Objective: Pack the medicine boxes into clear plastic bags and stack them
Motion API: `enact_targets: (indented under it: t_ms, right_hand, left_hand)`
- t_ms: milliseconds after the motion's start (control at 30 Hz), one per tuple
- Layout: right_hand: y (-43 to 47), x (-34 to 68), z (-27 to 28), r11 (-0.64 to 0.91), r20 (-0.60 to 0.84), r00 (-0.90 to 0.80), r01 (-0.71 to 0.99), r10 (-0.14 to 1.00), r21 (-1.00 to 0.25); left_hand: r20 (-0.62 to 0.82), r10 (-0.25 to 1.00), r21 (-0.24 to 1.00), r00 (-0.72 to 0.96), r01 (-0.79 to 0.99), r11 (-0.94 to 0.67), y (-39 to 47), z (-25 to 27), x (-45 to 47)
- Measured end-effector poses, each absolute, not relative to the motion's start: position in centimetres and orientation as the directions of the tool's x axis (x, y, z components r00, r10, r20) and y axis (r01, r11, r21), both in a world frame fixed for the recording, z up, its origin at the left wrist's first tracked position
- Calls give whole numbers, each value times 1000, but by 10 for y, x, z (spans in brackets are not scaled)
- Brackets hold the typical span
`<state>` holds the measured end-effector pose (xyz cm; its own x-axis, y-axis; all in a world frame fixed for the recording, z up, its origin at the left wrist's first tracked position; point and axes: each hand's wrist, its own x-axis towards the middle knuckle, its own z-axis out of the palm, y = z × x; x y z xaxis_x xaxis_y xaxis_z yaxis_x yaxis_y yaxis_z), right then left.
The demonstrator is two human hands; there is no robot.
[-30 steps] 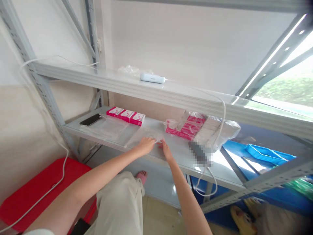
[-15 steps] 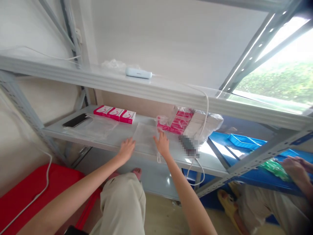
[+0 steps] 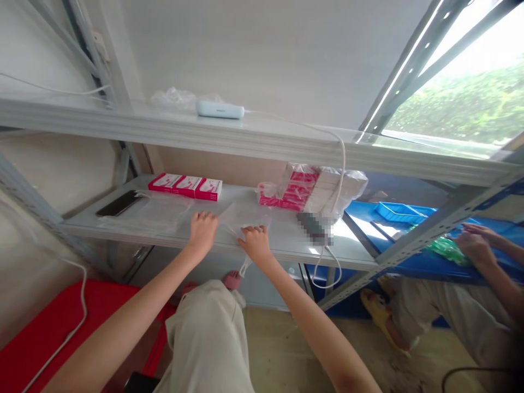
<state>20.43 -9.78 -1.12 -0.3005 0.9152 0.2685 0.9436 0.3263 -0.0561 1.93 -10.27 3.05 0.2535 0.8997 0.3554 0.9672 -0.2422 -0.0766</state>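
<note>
A clear plastic bag (image 3: pixel 237 214) lies on the middle shelf between my hands, with a loop of it hanging below the shelf edge. My right hand (image 3: pixel 256 243) is closed on the near part of this bag. At the bag's left side is my left hand (image 3: pixel 203 233), its fingers curled down toward the shelf; what they hold, if anything, is hidden. Behind it sit pink-and-white boxes (image 3: pixel 186 186) in a row. More pink boxes (image 3: pixel 301 188) are stacked in clear plastic to the right, beside white ones.
A black phone (image 3: pixel 118 203) and another clear bag (image 3: pixel 153 214) lie on the left. Right of my hand are a blurred dark object (image 3: pixel 314 227) and a white cable (image 3: pixel 340 273). The upper shelf holds a pale blue device (image 3: pixel 220 109). Another person's hands (image 3: pixel 477 245) hold green material.
My right hand has moved left and nearer the shelf edge, drawing the bag with it. My left hand has shifted slightly and its fingers are more curled. The view has tilted a little.
</note>
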Motion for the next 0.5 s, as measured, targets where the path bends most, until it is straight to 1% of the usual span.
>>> enact_targets:
  t_ms: [67, 100, 167, 233, 267, 300, 367, 400, 433, 500]
  right_hand:
    - [-98, 203, -5, 312, 224, -298, 949, 928, -32]
    - [-97, 205, -1, 297, 216, -281, 954, 935, -42]
    - [-95, 210, 4, 263, 225, -236, 960, 945, -97]
    - [-93, 216, 9, 242, 235, -196, 952, 952, -186]
    - [-92, 218, 11, 240, 234, -184, 941, 955, -239]
    - [-91, 221, 13, 245, 232, -179, 923, 956, -298]
    - [-90, 224, 15, 277, 231, -192, 860, 954, -428]
    - [-90, 225, 16, 301, 235, -208, 815, 949, -495]
    - [-90, 226, 18, 327, 244, -226, 767, 943, -553]
    - [-93, 229, 21, 377, 273, -261, 684, 926, -624]
  left_hand:
    - [404, 882, -90, 242, 970, -225, -108, 35, 21]
    - [429, 872, -96, 237, 972, -216, -110, 36, 20]
    - [498, 837, -107, 227, 974, -201, -115, 35, 19]
    - [544, 796, -112, 267, 963, -246, -118, 29, 19]
    - [523, 785, -117, 331, 941, -319, -119, 24, 20]
    - [465, 774, -122, 430, 897, -424, -120, 18, 22]
    - [297, 706, -116, 642, 759, -641, -121, 6, 27]
    - [240, 662, -109, 710, 697, -708, -121, 2, 31]
    - [223, 633, -108, 741, 664, -739, -121, -2, 34]
    - [288, 632, -119, 719, 682, -722, -119, -7, 42]
